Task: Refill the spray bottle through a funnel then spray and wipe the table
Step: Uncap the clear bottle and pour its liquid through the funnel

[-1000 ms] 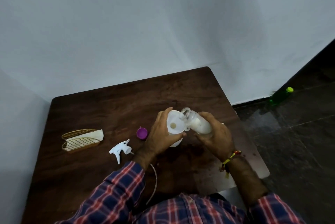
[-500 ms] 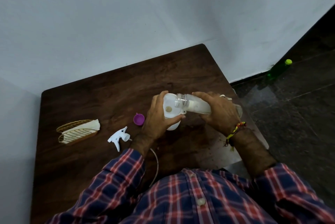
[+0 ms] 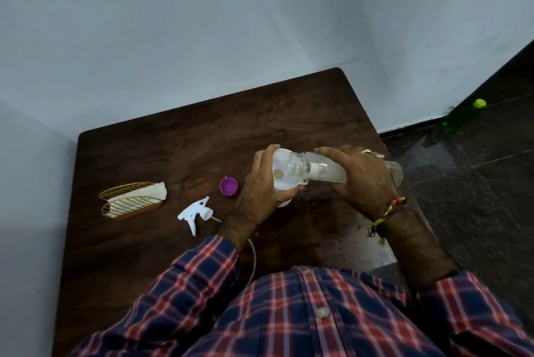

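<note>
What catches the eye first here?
At mid-table, the right hand tips a clear bottle into a white funnel gripped by the left hand. Left of them lie a purple cap and a white spray head.

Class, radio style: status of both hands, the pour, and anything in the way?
Left hand grips funnel on spray bottle. Right hand tips clear bottle, mouth over funnel. Spray head and purple cap lie aside; nothing blocks the pour.
</note>
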The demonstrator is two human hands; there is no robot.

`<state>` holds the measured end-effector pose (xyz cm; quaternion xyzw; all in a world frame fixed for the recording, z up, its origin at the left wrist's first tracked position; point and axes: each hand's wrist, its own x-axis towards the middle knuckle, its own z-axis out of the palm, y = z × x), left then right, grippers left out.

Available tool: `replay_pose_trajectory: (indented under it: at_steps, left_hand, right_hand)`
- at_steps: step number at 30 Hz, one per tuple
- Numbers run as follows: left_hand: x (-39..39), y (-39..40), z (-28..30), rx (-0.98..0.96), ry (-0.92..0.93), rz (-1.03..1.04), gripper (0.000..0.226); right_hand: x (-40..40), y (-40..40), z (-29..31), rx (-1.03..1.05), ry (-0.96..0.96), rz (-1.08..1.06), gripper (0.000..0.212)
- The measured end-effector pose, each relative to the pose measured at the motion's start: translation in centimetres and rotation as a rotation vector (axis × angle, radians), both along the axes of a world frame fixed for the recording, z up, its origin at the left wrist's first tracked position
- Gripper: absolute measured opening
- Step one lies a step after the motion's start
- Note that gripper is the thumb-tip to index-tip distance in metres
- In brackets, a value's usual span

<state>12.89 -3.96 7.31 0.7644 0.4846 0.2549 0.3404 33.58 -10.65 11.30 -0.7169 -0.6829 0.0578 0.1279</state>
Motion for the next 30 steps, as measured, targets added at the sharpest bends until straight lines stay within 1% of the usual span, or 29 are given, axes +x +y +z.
replay_pose_trajectory:
  at_steps: [6,13,23,30]
  left_hand:
    - [-0.08,0.04,-0.06,0.002,0.006,-0.009,0.095]
    - [-0.06,0.15,0.09,-0.023,0.014,-0.020,0.104]
    - [-0.12,0.19,0.36,-0.029,0.023,-0.036,0.098]
    - [-0.22,0.15,0.27,-0.015,0.041,-0.048,0.102]
  right_hand:
    - [0.21,-0.22,0.12,0.010,-0.031,-0.007,0.062]
    - [0.17,-0.28,0.30,0.015,-0.044,-0.002,0.061]
    - [0.35,-0.20,-0.10,0.023,-0.011,-0.012,0.063]
    - [0.44,-0.36,-0.17,0.011,-0.005,-0.024,0.064]
